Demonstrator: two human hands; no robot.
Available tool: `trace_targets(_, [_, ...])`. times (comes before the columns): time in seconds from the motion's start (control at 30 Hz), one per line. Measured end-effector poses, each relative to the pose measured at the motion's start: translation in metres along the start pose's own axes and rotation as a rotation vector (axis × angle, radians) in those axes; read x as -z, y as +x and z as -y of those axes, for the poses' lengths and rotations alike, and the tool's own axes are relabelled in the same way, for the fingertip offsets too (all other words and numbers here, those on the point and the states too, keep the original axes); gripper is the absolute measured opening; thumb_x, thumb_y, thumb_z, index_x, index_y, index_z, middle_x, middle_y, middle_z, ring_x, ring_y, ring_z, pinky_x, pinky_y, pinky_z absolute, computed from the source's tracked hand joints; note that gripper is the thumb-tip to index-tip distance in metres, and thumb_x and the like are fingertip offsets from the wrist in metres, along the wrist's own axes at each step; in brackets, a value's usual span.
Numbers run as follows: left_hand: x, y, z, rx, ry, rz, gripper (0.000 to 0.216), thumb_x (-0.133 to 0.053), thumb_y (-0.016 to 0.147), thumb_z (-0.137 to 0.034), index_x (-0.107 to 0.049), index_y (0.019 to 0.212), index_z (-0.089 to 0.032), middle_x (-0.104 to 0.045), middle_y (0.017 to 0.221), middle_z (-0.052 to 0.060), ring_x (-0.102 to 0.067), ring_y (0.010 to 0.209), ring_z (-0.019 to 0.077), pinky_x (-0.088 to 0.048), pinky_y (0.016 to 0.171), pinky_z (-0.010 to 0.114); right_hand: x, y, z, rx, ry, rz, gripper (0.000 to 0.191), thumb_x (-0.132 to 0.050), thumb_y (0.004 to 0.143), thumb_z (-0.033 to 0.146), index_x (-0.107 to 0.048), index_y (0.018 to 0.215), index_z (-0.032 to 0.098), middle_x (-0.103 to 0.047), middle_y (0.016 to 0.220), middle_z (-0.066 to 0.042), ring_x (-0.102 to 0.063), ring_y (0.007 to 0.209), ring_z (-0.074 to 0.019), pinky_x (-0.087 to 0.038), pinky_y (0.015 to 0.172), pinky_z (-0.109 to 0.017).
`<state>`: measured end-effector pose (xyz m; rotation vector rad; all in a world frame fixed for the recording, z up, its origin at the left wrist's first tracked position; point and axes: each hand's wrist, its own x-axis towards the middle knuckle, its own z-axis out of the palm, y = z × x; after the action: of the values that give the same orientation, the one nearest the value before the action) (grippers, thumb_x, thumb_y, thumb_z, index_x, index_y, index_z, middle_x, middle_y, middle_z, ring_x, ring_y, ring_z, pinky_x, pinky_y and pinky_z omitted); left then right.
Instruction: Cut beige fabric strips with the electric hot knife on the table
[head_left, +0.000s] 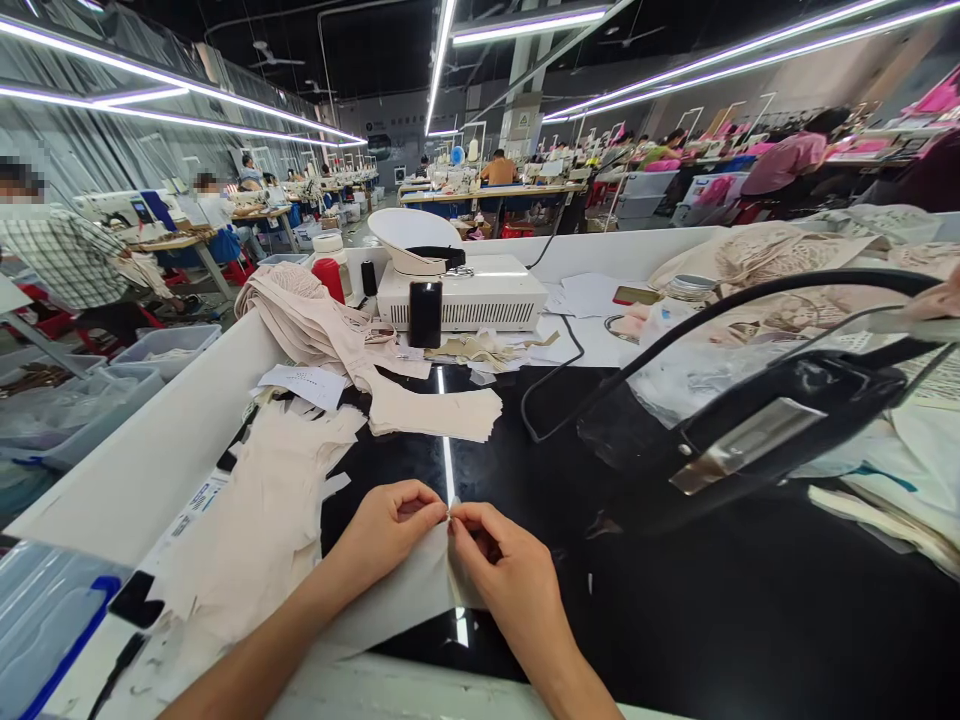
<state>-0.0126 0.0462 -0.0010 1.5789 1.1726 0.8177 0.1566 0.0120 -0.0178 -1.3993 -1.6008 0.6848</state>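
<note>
Both my hands meet at the front of a glossy black work surface (495,480). My left hand (394,525) pinches the top edge of a thin pale cloth piece (405,590) between thumb and finger. Right beside those fingertips, my right hand (502,555) pinches the same cloth, which hangs down toward the table's front edge. Whatever tiny detail lies between the fingertips is hidden. Left of my hands lies a heap of cut cream fabric pieces (262,500). Beyond them a neat stack of cream pieces (435,408) rests on the black surface.
At right, a blurred black object with a curved black hose (780,420) stands over the surface; another person's hand (941,300) shows at the edge. Behind are a white box machine (465,295), a phone (425,314) and a red thread cone (328,281). Fabric piles (795,255) lie back right.
</note>
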Motion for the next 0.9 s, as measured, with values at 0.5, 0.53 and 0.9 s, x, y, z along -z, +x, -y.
trace_targets(0.5, [-0.006, -0.002, 0.005, 0.01, -0.045, -0.009, 0.014, -0.061, 0.083, -0.026, -0.071, 0.08, -0.017, -0.069, 0.079, 0.001, -0.062, 0.072, 0.0151, -0.046, 0.064, 0.023, -0.004, -0.003, -0.001, 0.035, -0.025, -0.008, 0.018, -0.055, 0.088, 0.03, -0.071, 0.08, 0.026, -0.067, 0.066, 0.004, -0.055, 0.053, -0.0127, -0.045, 0.055, -0.024])
trace_targets(0.53, [-0.006, -0.003, 0.005, 0.009, -0.041, -0.012, 0.014, -0.061, 0.083, -0.026, -0.071, 0.08, -0.018, -0.069, 0.079, 0.001, -0.062, 0.072, 0.0149, -0.046, 0.064, 0.022, -0.004, -0.003, -0.001, 0.035, -0.026, -0.011, 0.018, -0.055, 0.087, 0.029, -0.07, 0.08, 0.026, -0.067, 0.066, 0.004, -0.054, 0.052, -0.0126, -0.044, 0.054, -0.024])
trace_targets(0.9, [-0.012, -0.005, 0.006, 0.01, -0.077, -0.038, 0.01, -0.059, 0.079, -0.023, -0.068, 0.077, -0.017, -0.069, 0.076, -0.001, -0.064, 0.071, 0.0141, -0.047, 0.065, 0.021, -0.002, -0.002, 0.003, 0.017, -0.012, 0.011, 0.016, -0.055, 0.083, 0.026, -0.071, 0.079, 0.025, -0.068, 0.066, 0.004, -0.058, 0.055, -0.0128, -0.045, 0.054, -0.023])
